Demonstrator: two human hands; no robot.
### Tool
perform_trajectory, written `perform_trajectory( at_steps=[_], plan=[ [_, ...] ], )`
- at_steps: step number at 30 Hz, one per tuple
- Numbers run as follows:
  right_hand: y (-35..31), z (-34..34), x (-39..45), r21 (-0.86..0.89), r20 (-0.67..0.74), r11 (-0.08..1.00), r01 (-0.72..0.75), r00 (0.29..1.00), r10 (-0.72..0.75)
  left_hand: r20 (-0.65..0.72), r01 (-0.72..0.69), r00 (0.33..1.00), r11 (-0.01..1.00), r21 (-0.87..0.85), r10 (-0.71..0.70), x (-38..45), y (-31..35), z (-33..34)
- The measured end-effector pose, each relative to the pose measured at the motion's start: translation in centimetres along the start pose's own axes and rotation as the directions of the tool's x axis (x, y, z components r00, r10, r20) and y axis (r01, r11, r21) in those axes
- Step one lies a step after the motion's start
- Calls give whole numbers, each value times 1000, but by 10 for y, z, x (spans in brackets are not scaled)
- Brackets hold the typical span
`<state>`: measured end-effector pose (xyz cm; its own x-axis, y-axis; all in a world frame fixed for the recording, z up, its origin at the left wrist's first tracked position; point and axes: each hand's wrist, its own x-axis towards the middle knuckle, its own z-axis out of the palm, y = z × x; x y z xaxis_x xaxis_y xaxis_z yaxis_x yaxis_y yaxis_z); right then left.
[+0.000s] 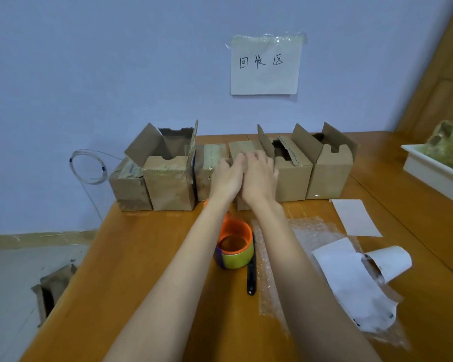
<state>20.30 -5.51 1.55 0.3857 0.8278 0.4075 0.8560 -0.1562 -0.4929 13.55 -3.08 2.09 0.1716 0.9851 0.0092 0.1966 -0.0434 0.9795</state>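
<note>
Fingers (254,156) of L hand (226,178) & R hand (259,176) rest atop closed mid box (239,147).

Plain brown cardboard on the middle box (242,149) and the other boxes (293,176) along the back edge of the honey-orange table (131,257). The mug (237,256) is orange inside, lime-green and purple outside (quite loud). Black slim tool (251,275), white paper sheets (356,218).

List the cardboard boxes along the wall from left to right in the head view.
In order: low taped box → open box with raised flaps → taped closed box → plain closed box under the left hand and right hand → open box with torn flap → rightmost open box.
</note>
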Motion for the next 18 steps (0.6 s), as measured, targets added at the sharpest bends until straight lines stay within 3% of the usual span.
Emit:
perform_trajectory(
  at_steps=[2,4,7,11,18],
  plan=[
    [-12,-5,-1,186,2,983,-10,1000,10,-87,-45,995,998,-33,42,-5,5,-9],
    [-22,-3,-1,332,72,942,-51,997,29,-88,-24,996,998,-56,19,-8,7,-18],
    [-35,9,-4,419,203,896,-146,977,65,-86,21,996,994,-105,-31,-6,0,-32],
    [-44,22,-9,451,258,857,-249,956,142,-90,55,994,990,-130,-67,-2,-16,-45],
    [-47,34,-1,406,231,878,-252,958,168,-159,45,986,995,-93,-59,6,-41,-69]
  ],
)
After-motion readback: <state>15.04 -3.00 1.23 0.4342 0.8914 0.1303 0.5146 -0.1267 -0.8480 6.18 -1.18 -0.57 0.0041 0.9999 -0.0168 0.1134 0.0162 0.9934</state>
